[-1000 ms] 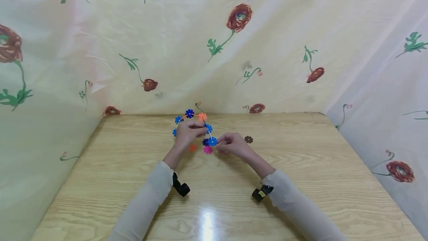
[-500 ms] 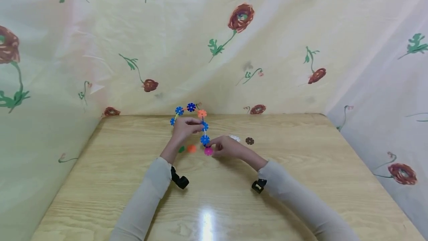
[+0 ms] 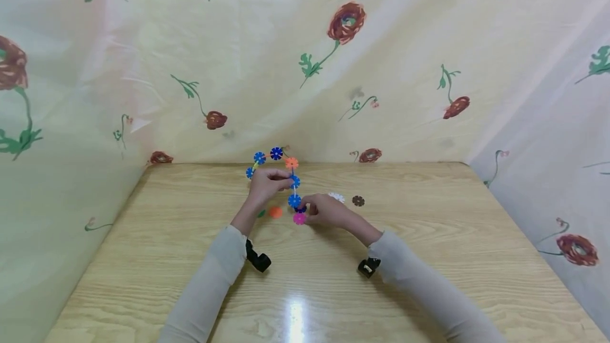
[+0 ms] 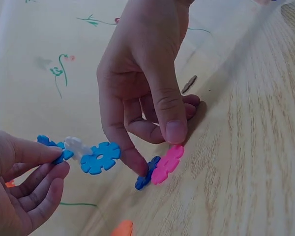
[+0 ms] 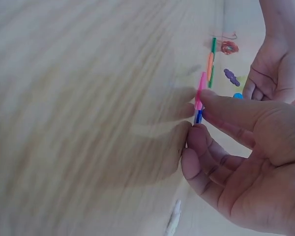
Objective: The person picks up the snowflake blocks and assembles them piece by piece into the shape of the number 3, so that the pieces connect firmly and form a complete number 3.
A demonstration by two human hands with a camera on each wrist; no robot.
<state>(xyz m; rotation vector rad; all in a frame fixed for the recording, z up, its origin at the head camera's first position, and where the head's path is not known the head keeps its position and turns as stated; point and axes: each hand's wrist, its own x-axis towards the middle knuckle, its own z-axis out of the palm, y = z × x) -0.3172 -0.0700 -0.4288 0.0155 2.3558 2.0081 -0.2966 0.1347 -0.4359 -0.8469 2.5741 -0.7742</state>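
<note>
My left hand (image 3: 267, 185) pinches a blue snowflake building disc (image 4: 64, 154) between thumb and fingers. That disc belongs to a raised, curved chain of notched discs, with an orange disc (image 3: 292, 163), a darker blue disc (image 3: 276, 153) and a white disc (image 4: 76, 147) among them. The chain's lower end is another blue disc (image 4: 101, 158). My right hand (image 3: 326, 210) is low at the table, thumb on the edge of a pink disc (image 4: 168, 164) and index fingertip on a dark blue disc (image 4: 143, 181). Those two discs touch or overlap; I cannot tell which.
On the wooden table (image 3: 405, 274) lie an orange disc (image 3: 275, 212) and a partly hidden green disc (image 3: 261, 213), left of the pink one. A white disc (image 3: 337, 197) and a brown disc (image 3: 358, 201) lie beyond my right hand. Flowered cloth (image 3: 267, 68) hangs behind.
My right hand has left the chain's lower end and dropped to the pink and dark blue discs. The chain, held by my left hand, has risen slightly and swung left at its lower end.
</note>
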